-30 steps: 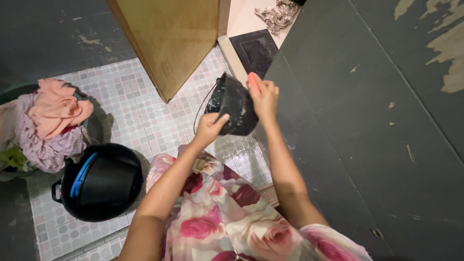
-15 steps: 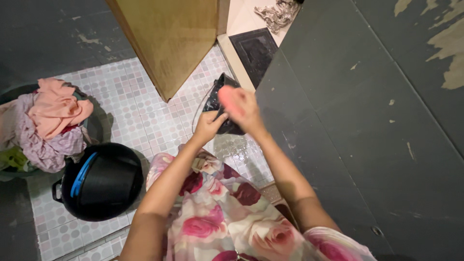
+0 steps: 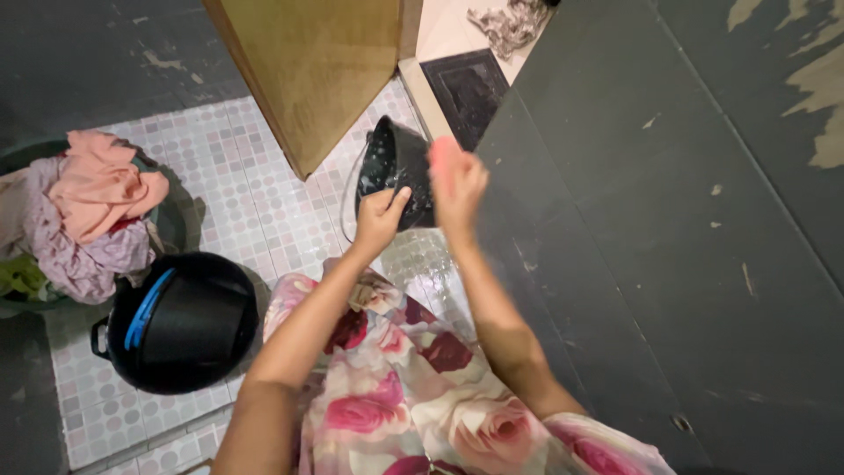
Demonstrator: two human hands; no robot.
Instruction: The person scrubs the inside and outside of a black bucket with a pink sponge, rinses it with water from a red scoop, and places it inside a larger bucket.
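At upper centre, the left hand (image 3: 380, 218) grips the rim of a tilted black bucket (image 3: 397, 167); the right hand (image 3: 457, 183), blurred, seems clenched round a pink sponge (image 3: 442, 161) against it.

No packages, labels, signs or screens showed anywhere in the view. Nothing on the tiled floor, the walls or the door carried a printed face of any kind.
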